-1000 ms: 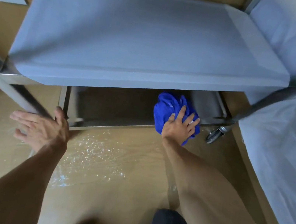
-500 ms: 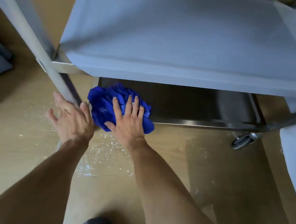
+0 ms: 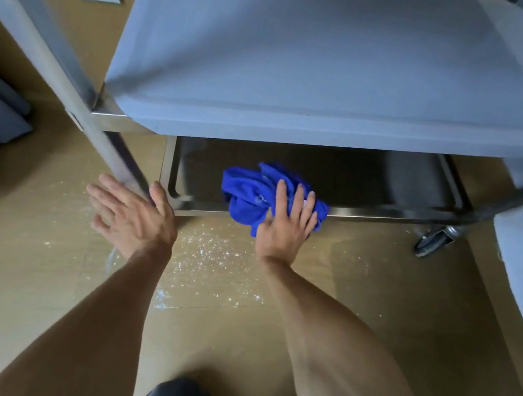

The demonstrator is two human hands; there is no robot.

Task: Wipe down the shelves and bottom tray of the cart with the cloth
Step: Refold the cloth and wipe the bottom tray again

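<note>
Cloth (image 3: 254, 193) | right hand (image 3: 286, 225) presses it on bottom tray (image 3: 387, 214) rim, seemingly

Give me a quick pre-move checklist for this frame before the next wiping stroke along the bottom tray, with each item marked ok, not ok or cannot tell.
1. Cloth on the tray: the blue cloth lies over the front rim of the bottom tray. ok.
2. Pressure on the cloth: the right hand lies flat on it, fingers straight. ok.
3. Cart steadied: the left hand is spread open beside the cart leg, thumb by the tray corner; contact unclear. cannot tell.
4. Path to the right: the tray's visible surface shows nothing in the way. ok.
5. Back of the tray: hidden under the shelf. cannot tell.
6. Caster locked. cannot tell.
</note>
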